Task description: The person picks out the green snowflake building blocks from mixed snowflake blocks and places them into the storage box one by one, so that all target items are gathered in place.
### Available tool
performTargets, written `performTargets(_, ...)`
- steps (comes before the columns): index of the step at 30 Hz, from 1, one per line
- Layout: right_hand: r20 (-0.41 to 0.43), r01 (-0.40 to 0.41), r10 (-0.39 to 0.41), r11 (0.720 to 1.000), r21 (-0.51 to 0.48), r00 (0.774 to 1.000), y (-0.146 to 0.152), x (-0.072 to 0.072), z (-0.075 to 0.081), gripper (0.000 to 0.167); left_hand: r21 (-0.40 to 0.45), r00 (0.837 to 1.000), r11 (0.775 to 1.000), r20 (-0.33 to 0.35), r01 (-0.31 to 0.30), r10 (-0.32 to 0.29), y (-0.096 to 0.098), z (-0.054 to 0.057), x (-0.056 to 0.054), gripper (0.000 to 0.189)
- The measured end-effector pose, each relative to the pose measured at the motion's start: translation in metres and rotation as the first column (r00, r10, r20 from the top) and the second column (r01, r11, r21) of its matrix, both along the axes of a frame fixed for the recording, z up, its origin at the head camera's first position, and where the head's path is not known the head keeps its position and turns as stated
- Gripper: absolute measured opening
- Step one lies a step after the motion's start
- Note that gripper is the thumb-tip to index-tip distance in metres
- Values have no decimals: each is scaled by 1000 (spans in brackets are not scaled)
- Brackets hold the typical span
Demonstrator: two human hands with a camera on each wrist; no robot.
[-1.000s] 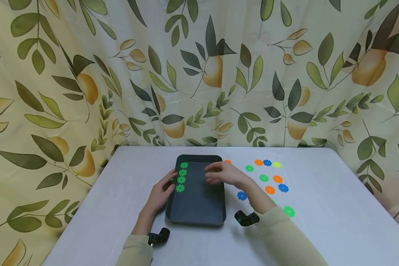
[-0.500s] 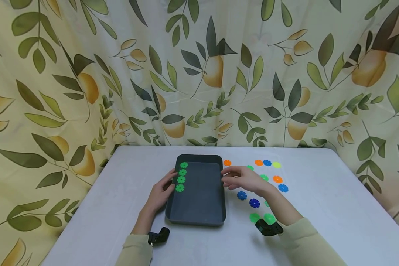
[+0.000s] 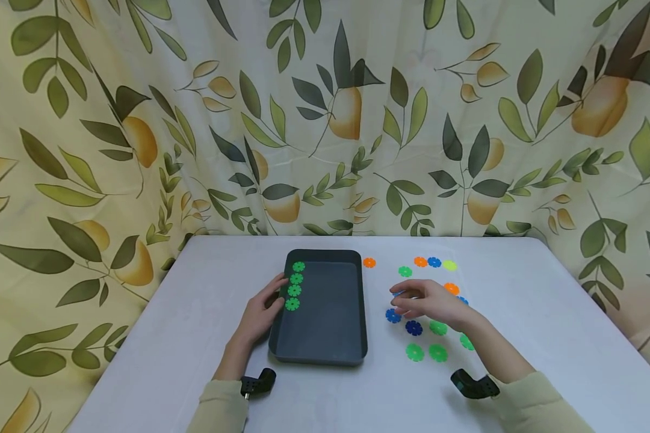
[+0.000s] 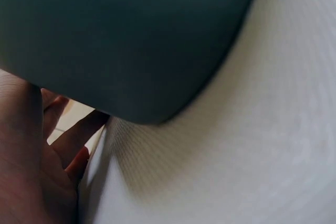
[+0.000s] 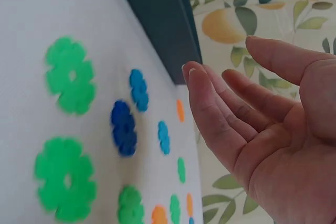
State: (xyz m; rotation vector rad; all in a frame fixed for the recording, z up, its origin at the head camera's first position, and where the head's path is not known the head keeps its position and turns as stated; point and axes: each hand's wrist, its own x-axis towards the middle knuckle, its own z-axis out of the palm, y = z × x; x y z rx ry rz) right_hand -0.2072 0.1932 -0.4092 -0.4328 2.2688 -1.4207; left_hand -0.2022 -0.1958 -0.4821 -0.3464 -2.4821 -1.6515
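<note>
My left hand [image 3: 260, 314] rests at the left side of a dark grey tray [image 3: 327, 325], fingertips at its rim. In the left wrist view its fingers [image 4: 79, 137] lie spread and loosely bent behind the tray's wall [image 4: 142, 66]. Inside the tray, several green flower-shaped plastic discs [image 3: 295, 290] form a column along the left side. To the right of the tray, my right hand [image 3: 433, 302] hovers over loose discs, overlapping a few of them. The right wrist view shows that hand [image 5: 262, 124] with relaxed fingers and nothing between them. Below it is a dark blue disc [image 5: 124, 128].
Scattered on the white table [image 3: 179, 337] lie more discs: orange [image 3: 369, 263], yellow [image 3: 450, 265], blue [image 3: 393, 316] and green [image 3: 414, 352]. A leaf-patterned curtain [image 3: 325, 198] hangs behind the table's far edge.
My right hand has drawn back from above the tray to the right and now hovers over the loose discs. The left hand and the tray have stayed put.
</note>
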Motion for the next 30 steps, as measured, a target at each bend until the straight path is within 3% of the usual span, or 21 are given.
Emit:
performTargets(4,8,-5,4,999,46,1000,9,10,-3,52,5,1000,1000,7,3,-3,6,16,10,42)
performTargets(13,11,-56,55,996,68,998,24,26,-8,44,-8,1000,1000,0,-13,13,-4,-15,-9,42)
performTargets(20,-5,-63,64,992,108,998,27,33,-13,41,-19,1000,1000,23,2,-2,-7,-15,-8,43)
performTargets(30,-147,-85,126,962,261,981,22,35,-17,33,-28,1000,1000,18,2,-2,-6,-13,-9,43)
